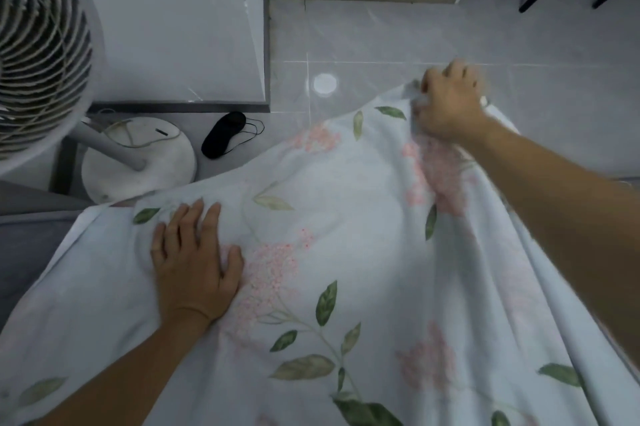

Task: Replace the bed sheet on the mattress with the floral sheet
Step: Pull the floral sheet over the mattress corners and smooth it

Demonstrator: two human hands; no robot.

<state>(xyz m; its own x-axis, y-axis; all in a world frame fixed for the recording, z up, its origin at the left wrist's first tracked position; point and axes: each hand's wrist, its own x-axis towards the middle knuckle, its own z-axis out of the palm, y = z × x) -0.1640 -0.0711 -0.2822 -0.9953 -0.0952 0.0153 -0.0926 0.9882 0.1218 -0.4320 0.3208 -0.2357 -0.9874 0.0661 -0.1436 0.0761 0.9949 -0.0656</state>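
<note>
Both hands were at work on the floral sheet [346, 235], each doing a different job. The left hand [194, 262] lay flat on the cloth with fingers spread, pressing down, seemingly to pin that part against the mattress [24, 252], whose grey side showed just left of it. The right hand [450, 103], reaching farther ahead, had its fingers curled round a bunched fold at the sheet's far edge and held it raised, so the fabric ran taut in a ridge back along the forearm. That pairing looked like anchoring one side while drawing the other toward the corner. The sheet spread beneath and between both hands, its far edge hanging over the tiled floor [381, 37]. Beyond the left hand stood a fan [41, 44] and a dark eye mask [225, 134].
</note>
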